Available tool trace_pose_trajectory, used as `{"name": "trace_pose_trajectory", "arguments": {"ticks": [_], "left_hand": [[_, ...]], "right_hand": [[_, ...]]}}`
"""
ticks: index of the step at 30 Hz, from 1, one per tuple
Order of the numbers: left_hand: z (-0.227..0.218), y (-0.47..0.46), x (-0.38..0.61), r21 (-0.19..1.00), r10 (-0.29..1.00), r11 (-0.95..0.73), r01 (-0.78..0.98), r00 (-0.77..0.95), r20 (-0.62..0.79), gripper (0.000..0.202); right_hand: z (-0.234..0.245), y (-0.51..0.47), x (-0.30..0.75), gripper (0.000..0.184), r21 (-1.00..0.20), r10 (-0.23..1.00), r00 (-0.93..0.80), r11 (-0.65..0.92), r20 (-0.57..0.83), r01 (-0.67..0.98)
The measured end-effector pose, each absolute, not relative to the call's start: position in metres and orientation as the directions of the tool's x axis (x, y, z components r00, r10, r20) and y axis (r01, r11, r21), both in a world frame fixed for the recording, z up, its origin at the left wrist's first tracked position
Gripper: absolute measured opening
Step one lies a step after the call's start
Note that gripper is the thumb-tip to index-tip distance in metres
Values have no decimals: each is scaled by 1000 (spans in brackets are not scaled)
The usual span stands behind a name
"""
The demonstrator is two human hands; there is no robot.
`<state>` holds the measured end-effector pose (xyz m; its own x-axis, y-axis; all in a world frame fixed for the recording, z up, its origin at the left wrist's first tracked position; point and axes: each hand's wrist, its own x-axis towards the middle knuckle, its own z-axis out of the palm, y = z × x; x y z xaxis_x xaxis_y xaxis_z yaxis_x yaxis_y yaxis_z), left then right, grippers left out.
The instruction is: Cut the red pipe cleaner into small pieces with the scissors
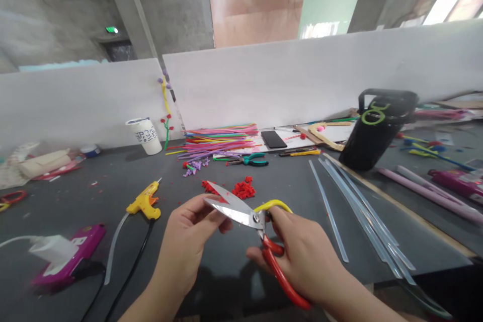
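My right hand (307, 256) grips a pair of scissors (247, 215) by their red and yellow handles, blades pointing left and slightly apart. My left hand (188, 236) is curled beside the blades, fingertips pinched near the lower blade; something red shows at the blades but I cannot make out what the fingers hold. Just beyond the blades lie small piles of red cut pieces (243, 188) on the dark table (113, 176).
A yellow glue gun (145, 202) and a pink glue gun (70, 256) lie at the left with cables. Clear glue sticks (350, 201) lie at right, by a black jug (372, 133). Coloured pipe cleaners (219, 142), green-handled pliers (251, 160), a phone (273, 139), a white cup (145, 135) sit behind.
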<state>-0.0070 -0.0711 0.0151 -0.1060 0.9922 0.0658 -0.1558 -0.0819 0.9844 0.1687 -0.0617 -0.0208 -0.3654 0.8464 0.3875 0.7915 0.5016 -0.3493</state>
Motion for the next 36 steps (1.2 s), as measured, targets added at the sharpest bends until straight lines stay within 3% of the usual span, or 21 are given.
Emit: {"name": "trace_pose_trajectory", "arguments": {"ticks": [6,16,36], "left_hand": [[14,-71,-7,985,989,-100,-144,-121,82,4],[16,-71,-6,986,989,-96,-139,-127,79,3],[15,-73,-10,987,988,-114,-109,-117,101,5]], "right_hand": [[-23,-61,166,26,-300,829,-367,510,422,806],[-25,-60,163,24,-223,805,-377,515,459,828],[-28,-60,160,28,-264,805,-375,528,460,808]]}}
